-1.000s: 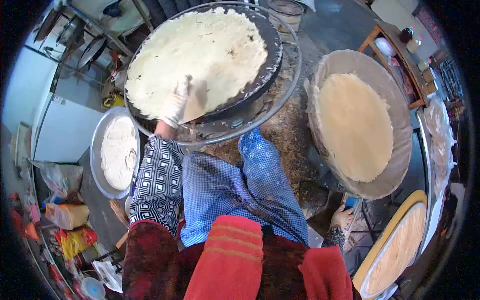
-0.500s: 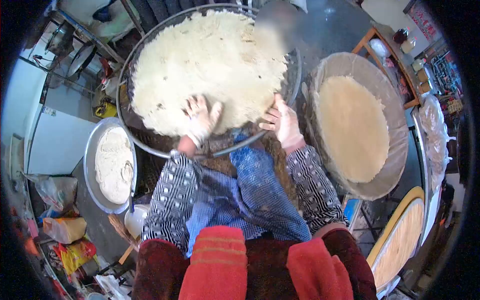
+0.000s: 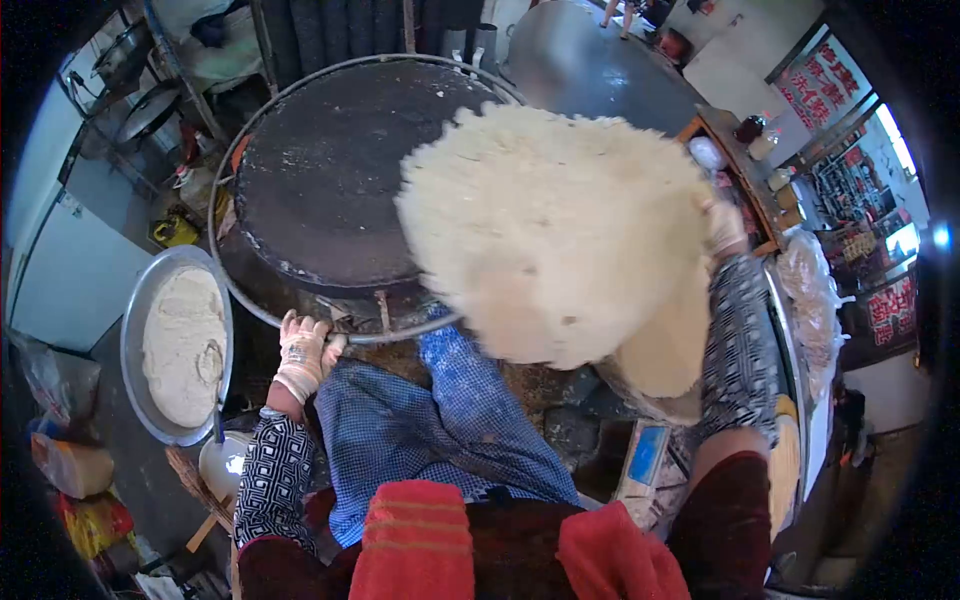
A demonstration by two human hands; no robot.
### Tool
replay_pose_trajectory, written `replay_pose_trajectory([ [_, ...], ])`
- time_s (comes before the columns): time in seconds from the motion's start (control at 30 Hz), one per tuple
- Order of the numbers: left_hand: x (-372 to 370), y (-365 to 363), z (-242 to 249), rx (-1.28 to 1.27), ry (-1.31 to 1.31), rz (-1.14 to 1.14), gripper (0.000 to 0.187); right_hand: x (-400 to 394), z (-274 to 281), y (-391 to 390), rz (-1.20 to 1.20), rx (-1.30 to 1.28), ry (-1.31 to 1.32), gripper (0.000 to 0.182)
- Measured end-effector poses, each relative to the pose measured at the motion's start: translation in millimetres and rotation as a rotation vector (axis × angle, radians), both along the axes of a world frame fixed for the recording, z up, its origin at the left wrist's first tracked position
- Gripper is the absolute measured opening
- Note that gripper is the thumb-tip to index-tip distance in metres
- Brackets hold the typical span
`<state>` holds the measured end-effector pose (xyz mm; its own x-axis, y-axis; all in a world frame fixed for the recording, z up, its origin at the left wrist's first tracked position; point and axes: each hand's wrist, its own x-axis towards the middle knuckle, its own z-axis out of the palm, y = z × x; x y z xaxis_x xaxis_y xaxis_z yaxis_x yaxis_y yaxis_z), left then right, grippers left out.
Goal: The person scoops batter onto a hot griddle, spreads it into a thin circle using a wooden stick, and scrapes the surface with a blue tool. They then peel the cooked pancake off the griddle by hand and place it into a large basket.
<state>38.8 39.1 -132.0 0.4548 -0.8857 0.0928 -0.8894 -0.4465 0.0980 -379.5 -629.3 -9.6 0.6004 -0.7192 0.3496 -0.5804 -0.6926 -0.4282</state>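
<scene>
A large, thin, pale flatbread point(image 3: 540, 210) with a ragged edge hangs in the air, blurred by motion, right of the round black griddle point(image 3: 340, 170). My right hand point(image 3: 722, 222), in a thin clear glove, grips its right edge; the flatbread partly hides the fingers. My left hand point(image 3: 303, 355), gloved too, rests at the metal ring point(image 3: 235, 275) around the griddle, near its front left, with the thumb apart from the fingers. Below the flatbread, part of a tan round sheet point(image 3: 665, 350) shows in the lined basket point(image 3: 675, 408), which is mostly covered.
A metal basin point(image 3: 135, 345) of pale batter stands left of the griddle. A smaller white pot point(image 3: 222, 462) and a brush point(image 3: 190, 475) are close to my left forearm. A wooden shelf point(image 3: 745, 160) with jars and clear plastic bags point(image 3: 805, 285) line the right side.
The flatbread has come off the griddle and moved right, over the basket, held by my right hand. My left hand has moved down and left from the flatbread to the ring.
</scene>
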Motion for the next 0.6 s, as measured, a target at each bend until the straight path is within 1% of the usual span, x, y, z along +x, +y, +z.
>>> replay_pose_trajectory([
  [0.03,3.7,2.2,-15.5,-0.020,-0.048,0.031,0.040,-29.9,23.9,-49.1,-0.005,-0.265,0.134,0.029],
  [0.07,2.2,-2.9,-13.6,0.044,0.010,0.104,0.044,-53.5,57.3,-84.1,0.076,-0.330,0.045,0.019],
  [0.1,4.2,-4.3,-10.3,0.056,0.007,0.085,0.045,-9.4,161.4,33.5,-0.223,-0.520,0.602,0.016],
  [0.13,7.2,-2.6,-10.0,0.072,0.005,0.063,0.046,-42.5,191.4,-42.3,-0.129,-1.031,0.933,0.027],
  [0.17,9.6,-0.8,-13.4,0.064,-0.007,0.051,0.044,-17.9,238.1,18.9,-0.049,-0.965,0.961,0.025],
  [0.2,11.2,2.2,-7.2,0.067,0.003,0.001,0.040,7.8,258.8,51.4,-0.368,-0.484,0.374,0.023],
  [0.23,14.7,5.8,-5.0,0.064,0.011,-0.021,0.039,26.5,281.3,88.5,-0.271,-0.586,0.497,0.023],
  [0.27,21.2,8.7,-3.1,0.060,0.019,-0.042,0.038,35.6,290.5,90.9,-0.236,-0.803,0.564,0.027],
  [0.3,34.2,16.2,-2.3,0.063,-0.031,-0.063,0.037,53.1,289.7,111.7,-0.311,-0.706,0.601,0.027],
  [0.33,50.2,26.3,-1.7,0.061,-0.083,-0.082,0.036,68.3,280.5,137.5,-0.265,-0.773,0.703,0.027],
  [0.37,64.6,35.7,1.1,0.042,-0.087,-0.096,0.036,60.9,261.9,101.1,-0.126,-0.813,0.705,0.027],
  [0.4,76.2,42.9,4.2,0.019,-0.094,-0.107,0.036,65.5,238.6,115.2,0.002,-0.763,0.712,0.024],
  [0.43,88.1,47.9,-0.8,0.057,-0.106,-0.106,0.036,77.9,205.1,140.0,-0.079,-0.729,0.828,0.019],
  [0.47,95.4,50.4,-3.9,0.095,-0.120,-0.105,0.036,60.4,152.4,117.9,0.116,-0.718,0.682,0.016],
  [0.5,96.8,50.1,-4.2,0.110,-0.107,-0.101,0.035,55.7,103.9,132.4,0.029,-0.675,0.872,0.018],
  [0.53,95.9,49.4,0.2,0.132,-0.107,-0.123,0.033,45.3,57.1,140.8,0.022,-0.378,0.809,0.023],
  [0.57,95.6,48.7,1.4,0.126,-0.104,-0.140,0.032,-9.5,-28.2,131.5,0.005,-0.371,0.801,0.023],
  [0.6,96.2,47.8,2.1,0.121,-0.101,-0.157,0.031,-17.9,-114.5,116.2,-0.087,-0.114,0.775,0.042],
])
